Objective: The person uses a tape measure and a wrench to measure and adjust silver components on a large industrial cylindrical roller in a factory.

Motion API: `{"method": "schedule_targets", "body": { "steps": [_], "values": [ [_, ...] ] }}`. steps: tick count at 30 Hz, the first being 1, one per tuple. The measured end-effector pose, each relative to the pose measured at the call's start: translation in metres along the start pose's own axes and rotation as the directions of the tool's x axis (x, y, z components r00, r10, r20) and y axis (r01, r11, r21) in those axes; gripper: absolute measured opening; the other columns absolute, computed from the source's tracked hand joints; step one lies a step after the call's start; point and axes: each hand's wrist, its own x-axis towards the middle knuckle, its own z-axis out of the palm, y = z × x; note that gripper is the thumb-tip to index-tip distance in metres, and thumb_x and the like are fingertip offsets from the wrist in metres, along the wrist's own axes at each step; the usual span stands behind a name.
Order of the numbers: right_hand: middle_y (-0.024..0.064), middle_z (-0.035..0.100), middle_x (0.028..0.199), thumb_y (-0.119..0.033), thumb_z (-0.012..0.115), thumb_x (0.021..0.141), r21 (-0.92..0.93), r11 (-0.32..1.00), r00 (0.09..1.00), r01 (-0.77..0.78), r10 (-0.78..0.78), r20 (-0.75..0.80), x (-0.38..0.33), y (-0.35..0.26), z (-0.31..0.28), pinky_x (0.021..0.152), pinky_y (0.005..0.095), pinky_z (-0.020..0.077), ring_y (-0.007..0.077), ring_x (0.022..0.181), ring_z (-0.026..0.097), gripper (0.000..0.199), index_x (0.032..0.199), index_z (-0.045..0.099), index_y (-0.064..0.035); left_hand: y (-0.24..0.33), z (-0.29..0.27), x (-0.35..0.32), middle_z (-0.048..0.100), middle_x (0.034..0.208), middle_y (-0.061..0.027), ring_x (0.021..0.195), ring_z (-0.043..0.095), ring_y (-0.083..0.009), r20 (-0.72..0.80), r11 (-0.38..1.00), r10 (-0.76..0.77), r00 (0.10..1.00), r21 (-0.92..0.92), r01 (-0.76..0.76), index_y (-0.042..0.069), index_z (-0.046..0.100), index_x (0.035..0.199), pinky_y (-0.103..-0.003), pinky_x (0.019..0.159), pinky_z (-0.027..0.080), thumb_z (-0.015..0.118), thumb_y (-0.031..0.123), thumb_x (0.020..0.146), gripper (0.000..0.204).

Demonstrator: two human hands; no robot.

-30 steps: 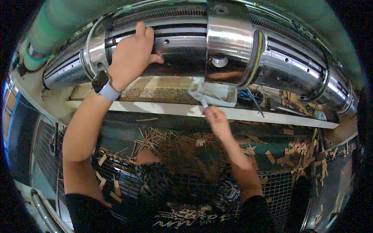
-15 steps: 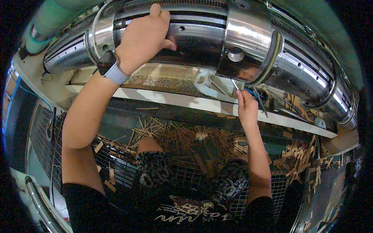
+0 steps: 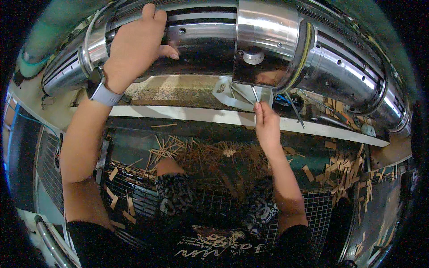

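Observation:
A long, shiny metal cylinder (image 3: 201, 52) with slots and bolt holes runs across the far side. On its left part lies my left hand (image 3: 138, 44), thumb stretched out and fingers reaching over the top, holding nothing. My right hand (image 3: 267, 123) grips a slim silver hex key (image 3: 255, 93) below the bright collar (image 3: 268, 27). The key points up to the collar's lower edge, where its far end is hidden. A round silver knob (image 3: 253, 56) sits on the collar's dark front face, and a yellow-and-black band (image 3: 304, 53) circles the cylinder just right of it.
Below the cylinder, a white plastic container (image 3: 228, 96) and a dark hex key (image 3: 296, 110) lie behind a pale rail (image 3: 187, 115). Cardboard scraps (image 3: 210, 156) litter the floor and the wire mesh (image 3: 313, 219). Green machine parts (image 3: 58, 40) flank the cylinder.
The whole view has shifted, so the cylinder and both hands appear farther left. My left hand still rests on the cylinder, and my right hand still holds the hex key under the collar.

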Motion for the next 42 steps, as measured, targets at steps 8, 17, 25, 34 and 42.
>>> {"method": "schedule_targets", "body": {
  "steps": [8, 17, 25, 34, 42],
  "values": [
    [0.0154, 0.057, 0.062, -0.029, 0.054, 0.085, -0.316, 0.931, 0.98, 0.181, -0.199, -0.026, 0.011, 0.006, -0.019, 0.051, 0.0415, 0.0445, 0.0334, 0.058, 0.058, 0.028, 0.07, 0.055, -0.0048, 0.0, 0.001, 0.005, 0.048, 0.099, -0.0183, 0.079, 0.057, -0.0396, 0.067, 1.0, -0.026, 0.997, -0.009, 0.026, 0.002, 0.043, 0.103, -0.044, 0.064, 0.048, 0.074, 0.037, 0.055, 0.067],
    [0.0184, 0.053, 0.057, -0.038, 0.055, 0.083, -0.199, 0.98, 1.0, -0.007, 0.008, 0.006, 0.022, 0.007, -0.032, 0.05, 0.0429, 0.0407, 0.0365, 0.054, 0.053, 0.04, 0.064, 0.056, -0.0026, -0.007, 0.008, 0.004, 0.049, 0.103, -0.0181, 0.085, 0.057, -0.0386, 0.008, 1.0, 0.022, 1.0, -0.011, -0.022, 0.002, 0.043, 0.109, -0.044, 0.067, 0.048, 0.073, 0.039, 0.058, 0.07],
    [0.0195, 0.05, 0.054, -0.039, 0.052, 0.086, 0.044, 0.999, 0.978, -0.024, 0.015, 0.206, 0.034, 0.032, -0.03, 0.049, 0.0394, 0.04, 0.0327, 0.048, 0.05, 0.045, 0.067, 0.057, 0.0009, -0.008, 0.017, 0.0, 0.048, 0.109, -0.0199, 0.085, 0.056, -0.0405, -0.025, 1.0, 0.01, 1.0, -0.007, -0.011, 0.002, 0.044, 0.108, -0.043, 0.068, 0.048, 0.071, 0.04, 0.062, 0.065],
    [-0.002, 0.038, 0.047, -0.044, 0.047, 0.088, 0.209, 0.895, 0.737, -0.393, 0.171, 0.654, 0.053, 0.022, -0.046, 0.044, 0.0247, 0.0292, 0.0087, 0.045, 0.036, 0.047, 0.059, 0.052, -0.0072, -0.017, 0.017, 0.0, 0.046, 0.119, -0.0163, 0.09, 0.055, -0.0391, 0.016, 0.999, -0.038, 0.999, -0.031, 0.039, 0.004, 0.045, 0.113, -0.043, 0.071, 0.048, 0.074, 0.042, 0.056, 0.074],
    [-0.0025, 0.039, 0.049, -0.042, 0.041, 0.091, 0.603, 0.643, 0.862, -0.472, 0.191, 0.471, 0.01, 0.031, -0.003, 0.037, 0.0217, 0.0275, 0.0059, 0.041, 0.034, 0.047, 0.06, 0.046, -0.0079, -0.011, 0.016, 0.005, 0.046, 0.12, -0.0165, 0.093, 0.055, -0.0384, 0.016, 0.999, 0.012, 1.0, -0.052, -0.011, 0.004, 0.045, 0.112, -0.042, 0.076, 0.048, 0.078, 0.035, 0.052, 0.075]
  ]
}}
